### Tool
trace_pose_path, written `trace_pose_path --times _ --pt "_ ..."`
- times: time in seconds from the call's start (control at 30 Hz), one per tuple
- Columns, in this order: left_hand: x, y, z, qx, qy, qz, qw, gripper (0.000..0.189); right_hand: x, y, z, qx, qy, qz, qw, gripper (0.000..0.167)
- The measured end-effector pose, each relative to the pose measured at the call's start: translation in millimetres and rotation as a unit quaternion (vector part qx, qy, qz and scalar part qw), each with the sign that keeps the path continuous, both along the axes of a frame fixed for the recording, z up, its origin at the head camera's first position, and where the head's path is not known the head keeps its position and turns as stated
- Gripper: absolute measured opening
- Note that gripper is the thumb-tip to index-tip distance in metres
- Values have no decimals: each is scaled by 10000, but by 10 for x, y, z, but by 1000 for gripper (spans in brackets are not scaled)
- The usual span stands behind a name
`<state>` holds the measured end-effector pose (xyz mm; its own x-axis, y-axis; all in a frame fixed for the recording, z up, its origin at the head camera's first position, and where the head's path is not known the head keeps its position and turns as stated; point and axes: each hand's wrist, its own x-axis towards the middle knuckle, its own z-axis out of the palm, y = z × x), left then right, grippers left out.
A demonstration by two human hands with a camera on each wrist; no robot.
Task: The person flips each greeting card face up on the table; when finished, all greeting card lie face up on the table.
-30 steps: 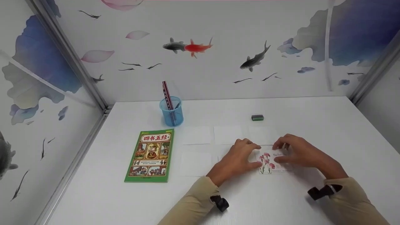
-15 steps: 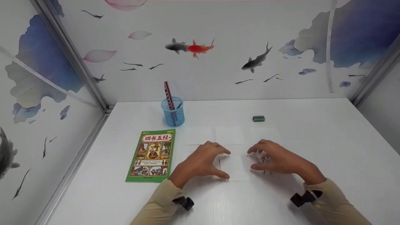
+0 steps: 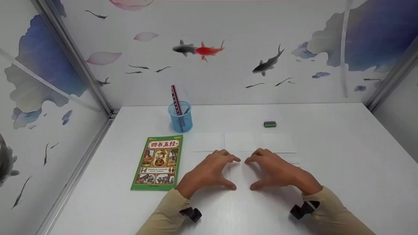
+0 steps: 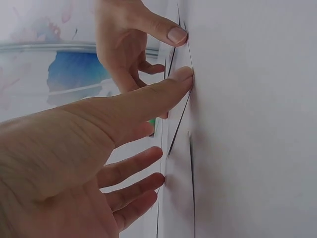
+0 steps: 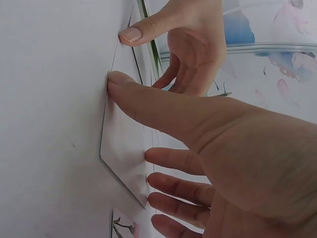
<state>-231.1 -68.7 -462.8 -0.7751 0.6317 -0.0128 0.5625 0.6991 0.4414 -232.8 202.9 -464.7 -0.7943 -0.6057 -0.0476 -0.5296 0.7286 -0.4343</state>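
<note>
A blank white card (image 3: pixel 242 174) lies on the table between my hands. My left hand (image 3: pixel 209 169) spans its left part, thumb tip at the near edge and fingertips toward the far edge. On the right part, my right hand (image 3: pixel 276 169) lies the same way, its thumb (image 5: pixel 124 84) at the near edge in the right wrist view. The fingers of both hands are extended and spread, resting lightly on the card. A card with printed flowers (image 5: pixel 121 225) lies just to the right, mostly hidden under my right hand in the head view.
A row of blank white cards (image 3: pixel 241 142) lies behind my hands. To the left is a green-bordered book (image 3: pixel 158 163). A blue pencil cup (image 3: pixel 181 120) holding pencils stands behind it, and a small green and dark block (image 3: pixel 270 124) sits at the back right.
Both hands have moved left from the flower card to the blank card beside it. In the last half second my right hand slid further left, while my left hand stayed nearly in place.
</note>
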Motion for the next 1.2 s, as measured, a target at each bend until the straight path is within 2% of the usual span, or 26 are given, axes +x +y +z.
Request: trace_pose_path --times 0.2,0.37,0.47,0.57,0.67,0.8,0.87,0.97,1.0,1.03,1.07,1.13,1.2 --pt "-2 -29 20 -81 18 3 10000 84 -10 -15 -14 -89 -61 -81 9999 77" --pt "-4 -13 30 -13 -221 41 9997 87 -16 -17 -20 -69 -93 -155 9998 80" --pt "-9 -10 29 338 -496 70 9982 84 -12 -24 -25 -38 -13 -222 9997 81" --pt "-24 -9 26 1162 -813 135 9898 70 -7 -44 -31 -100 208 -379 9990 78" --pt "-50 -8 17 2067 -1048 230 9725 55 -12 -60 -28 -288 453 -534 9971 67" --pt "-86 -17 -5 2967 -1441 344 9434 43 -54 -48 -26 -934 171 -458 9944 52" --pt "-101 -29 -16 3392 -1834 319 9221 41 -85 -34 -30 -1365 -130 -334 9900 43" --pt "-126 -34 -37 3993 -2477 219 8825 39 -119 -23 -32 -2017 -566 -257 9775 26" --pt "-132 -31 -43 4113 -2597 192 8735 38 -125 -21 -28 -2207 -676 -239 9727 24" --pt "-135 -26 -49 4110 -2606 189 8734 38 -126 -17 -20 -2402 -791 -216 9673 26" --pt "-137 -18 -57 4048 -2571 198 8773 39 -126 -13 -8 -2594 -913 -169 9613 31" --pt "-134 -2 -71 3716 -2403 281 8963 41 -124 0 16 -2949 -1236 5 9475 36" --pt "-123 12 -80 3323 -2270 287 9150 44 -122 19 37 -3116 -1510 203 9379 31"
